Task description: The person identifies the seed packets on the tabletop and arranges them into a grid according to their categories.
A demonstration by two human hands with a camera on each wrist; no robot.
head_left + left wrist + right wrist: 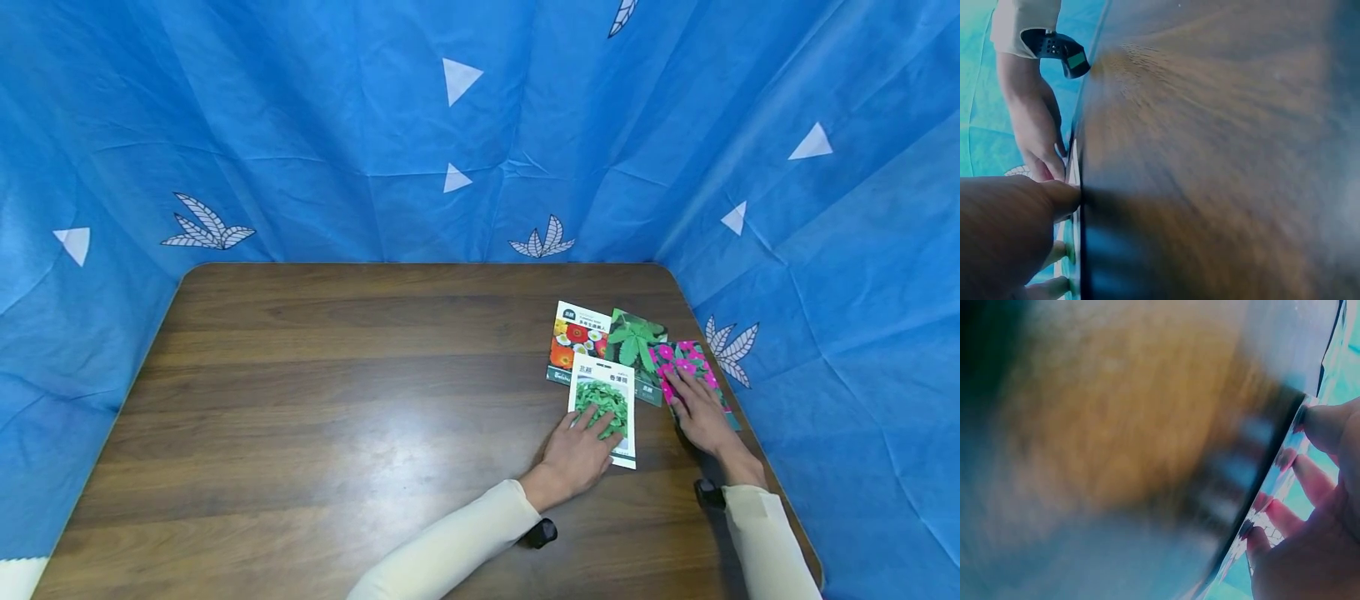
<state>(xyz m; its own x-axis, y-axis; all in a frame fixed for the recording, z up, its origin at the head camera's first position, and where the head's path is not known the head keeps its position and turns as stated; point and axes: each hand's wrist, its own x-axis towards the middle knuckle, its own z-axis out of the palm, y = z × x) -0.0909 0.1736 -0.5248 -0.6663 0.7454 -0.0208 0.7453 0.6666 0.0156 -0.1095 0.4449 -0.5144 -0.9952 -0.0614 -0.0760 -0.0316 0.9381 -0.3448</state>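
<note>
My left hand (577, 457) rests with spread fingers on the lower part of a white seed packet (602, 385) picturing small green leaves. That packet overlaps a seed packet with red, orange and white flowers (577, 335) and the edge of a green-leaf seed packet (632, 337). To the right, my right hand (705, 421) lies on a pink-flower seed packet (686, 354), hiding part of it. In the right wrist view, the fingertips of my right hand (1316, 531) touch the packet's surface. The left wrist view shows my left hand (1007, 231) edge-on against its packet.
The brown wooden table (300, 417) carries the packets near its right edge. A blue curtain (337, 125) with white triangles and leaf prints hangs behind and along both sides. Dark wrist devices (540, 533) sit at both cuffs.
</note>
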